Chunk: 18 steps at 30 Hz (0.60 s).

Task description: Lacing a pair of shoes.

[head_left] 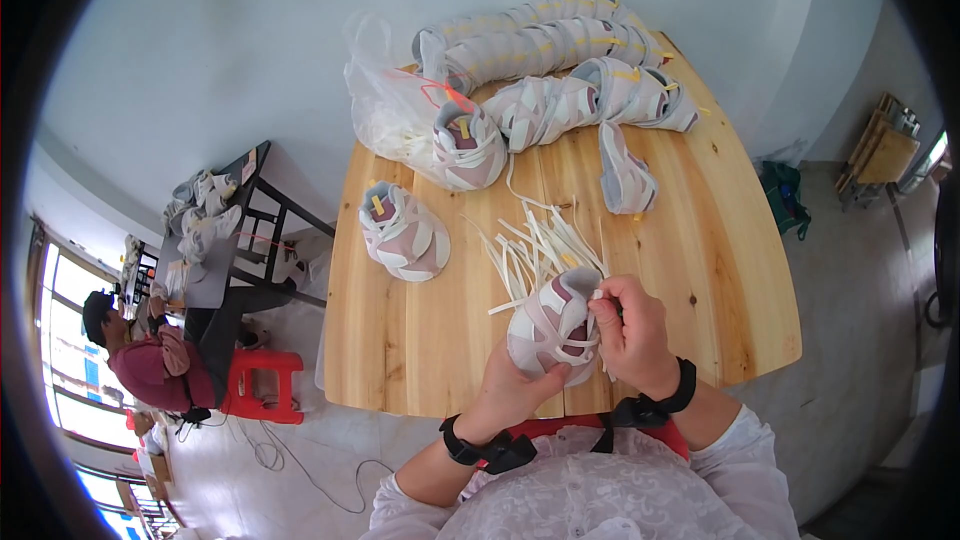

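We look down from a head-worn fisheye camera, the left one of a side-by-side pair. The view is upright and very wide, and it faces forward past the hands [632,330], which sit near us at lower middle, across the tabletop [710,270] to the wall [230,50] beyond. A seated co-worker [150,370] falls farther off at left. Straight edges bend toward the dark rim, so we judge distances there only roughly.
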Available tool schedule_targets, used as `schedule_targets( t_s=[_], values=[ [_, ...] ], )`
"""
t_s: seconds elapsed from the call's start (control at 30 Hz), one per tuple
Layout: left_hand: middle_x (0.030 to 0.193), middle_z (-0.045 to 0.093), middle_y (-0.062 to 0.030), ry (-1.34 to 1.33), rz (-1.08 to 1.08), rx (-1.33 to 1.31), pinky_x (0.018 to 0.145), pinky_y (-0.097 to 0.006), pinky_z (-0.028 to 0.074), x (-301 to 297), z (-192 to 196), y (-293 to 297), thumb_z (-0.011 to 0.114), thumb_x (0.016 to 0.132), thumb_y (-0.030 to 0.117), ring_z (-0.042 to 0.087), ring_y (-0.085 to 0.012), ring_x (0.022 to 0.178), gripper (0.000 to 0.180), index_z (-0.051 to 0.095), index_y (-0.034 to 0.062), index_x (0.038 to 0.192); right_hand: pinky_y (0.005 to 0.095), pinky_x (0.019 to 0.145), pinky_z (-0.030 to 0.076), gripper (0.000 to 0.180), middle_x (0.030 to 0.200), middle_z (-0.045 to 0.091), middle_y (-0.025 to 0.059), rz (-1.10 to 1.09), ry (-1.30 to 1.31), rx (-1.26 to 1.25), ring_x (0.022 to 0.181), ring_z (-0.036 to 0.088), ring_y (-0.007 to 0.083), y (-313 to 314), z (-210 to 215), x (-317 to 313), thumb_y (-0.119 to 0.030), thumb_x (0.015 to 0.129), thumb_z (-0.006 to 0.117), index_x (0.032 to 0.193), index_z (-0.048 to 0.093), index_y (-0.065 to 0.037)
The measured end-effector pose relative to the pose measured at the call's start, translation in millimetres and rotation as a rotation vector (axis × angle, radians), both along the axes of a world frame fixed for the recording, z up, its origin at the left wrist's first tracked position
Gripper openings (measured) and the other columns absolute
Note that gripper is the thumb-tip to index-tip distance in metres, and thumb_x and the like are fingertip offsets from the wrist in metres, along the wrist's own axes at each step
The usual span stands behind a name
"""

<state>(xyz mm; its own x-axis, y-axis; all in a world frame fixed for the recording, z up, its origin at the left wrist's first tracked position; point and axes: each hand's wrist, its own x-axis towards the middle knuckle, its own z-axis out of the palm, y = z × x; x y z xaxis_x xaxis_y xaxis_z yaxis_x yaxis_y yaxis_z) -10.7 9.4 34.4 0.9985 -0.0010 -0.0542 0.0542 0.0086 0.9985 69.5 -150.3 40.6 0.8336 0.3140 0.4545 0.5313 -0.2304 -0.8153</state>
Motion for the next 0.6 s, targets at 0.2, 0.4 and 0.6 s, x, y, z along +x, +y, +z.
schedule_targets(
  t_s=[0.2,0.4,0.6],
  values=[
    [0.117,0.058,-0.0056,-0.023,0.06,-0.12,0.094,-0.032,0.045,2.8,-7.9,5.6,0.066,0.077,-0.002,0.055,-0.0147,0.107,0.056,0.045,0.001,0.128,0.0332,0.056,0.049,0.017,0.082,0.062,0.0133,0.108,-0.149,0.051,0.063,0.062,0.0279,1.0,3.3,-0.7,-0.001,0.081,0.065,0.094,0.055,-0.003],
    [0.116,0.059,-0.0061,-0.059,0.1,-0.298,0.092,-0.031,0.046,5.2,-9.3,8.3,0.066,0.078,-0.002,0.056,-0.0141,0.106,0.052,0.046,-0.0001,0.126,0.0297,0.055,0.05,0.027,0.103,0.058,0.0124,0.093,-0.186,-0.023,0.067,0.064,0.0197,-14.1,2.4,-1.7,0.003,0.073,0.069,0.098,0.062,-0.008],
    [0.117,0.058,-0.0057,-0.035,0.02,-0.243,0.092,-0.031,0.045,6.6,-6.0,12.2,0.068,0.077,0.0,0.056,-0.0137,0.106,0.055,0.045,0.0003,0.127,0.0297,0.056,0.05,0.027,0.096,0.056,0.0084,0.097,-0.208,-0.057,0.066,0.063,0.0202,-19.0,15.6,6.9,0.0,0.071,0.07,0.095,0.064,-0.01]
  ],
)
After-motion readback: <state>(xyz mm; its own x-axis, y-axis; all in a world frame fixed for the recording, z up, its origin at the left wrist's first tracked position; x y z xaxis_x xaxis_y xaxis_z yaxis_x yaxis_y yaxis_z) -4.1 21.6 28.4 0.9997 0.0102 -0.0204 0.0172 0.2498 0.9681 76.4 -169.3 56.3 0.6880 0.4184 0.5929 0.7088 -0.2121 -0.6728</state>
